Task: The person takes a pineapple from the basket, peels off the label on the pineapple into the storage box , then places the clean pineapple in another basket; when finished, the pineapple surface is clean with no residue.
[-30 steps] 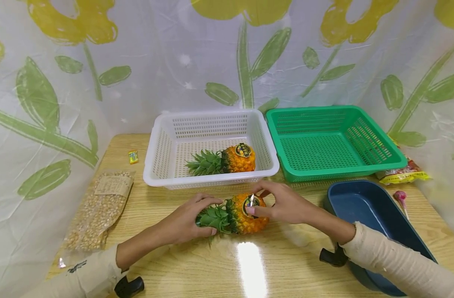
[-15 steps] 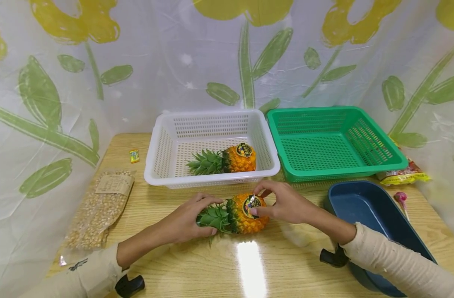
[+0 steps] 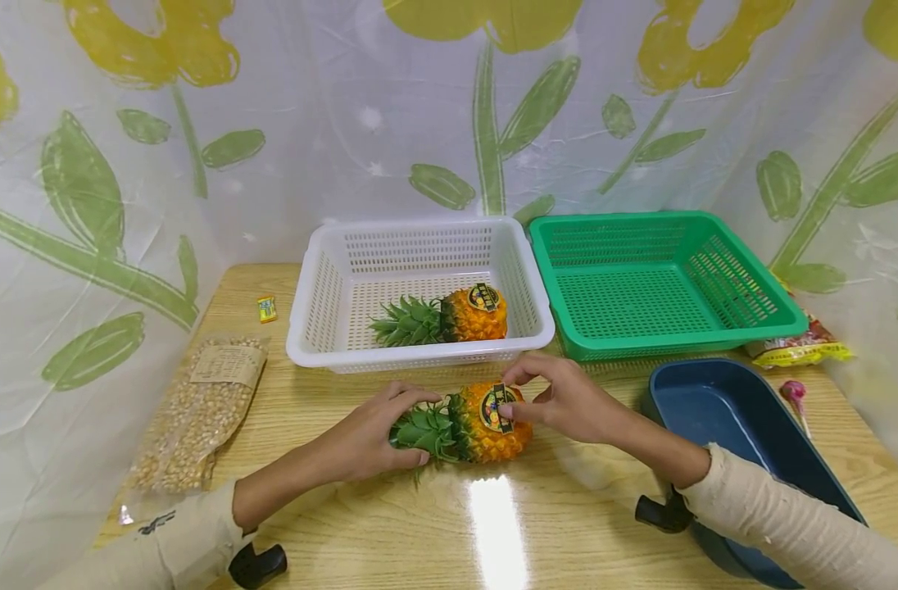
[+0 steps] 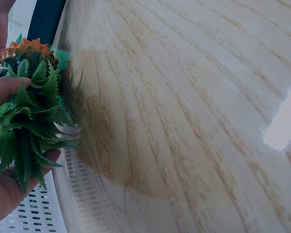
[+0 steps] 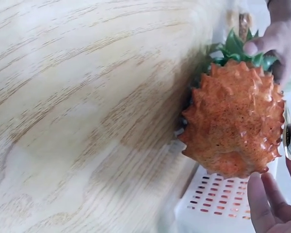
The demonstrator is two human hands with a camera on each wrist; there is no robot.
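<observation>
Left hand still grips the pineapple by its leaves on the desk. Right hand keeps pinching the label, now flatter against the fruit.

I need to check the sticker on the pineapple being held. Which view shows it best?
The head view: the sticker faces that camera on the pineapple, with the right hand at it. The right wrist view shows only the sticker's edge, and the left wrist view shows just the leafy crown.

The left hand hides part of the pineapple's crown; its label is unreadable.
</observation>
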